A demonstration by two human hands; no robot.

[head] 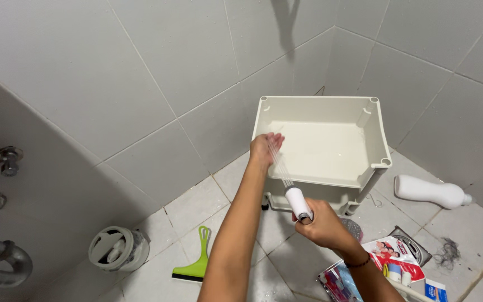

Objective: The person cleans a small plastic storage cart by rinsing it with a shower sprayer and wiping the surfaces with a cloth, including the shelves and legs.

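The right hand is closed around a white spray nozzle, whose thin jets of water run up across the open left hand held at the near rim of a cream plastic trolley tray in the tiled corner. On the floor lie a green squeegee, a white bottle on its side, a round grey drain cover and some packets.
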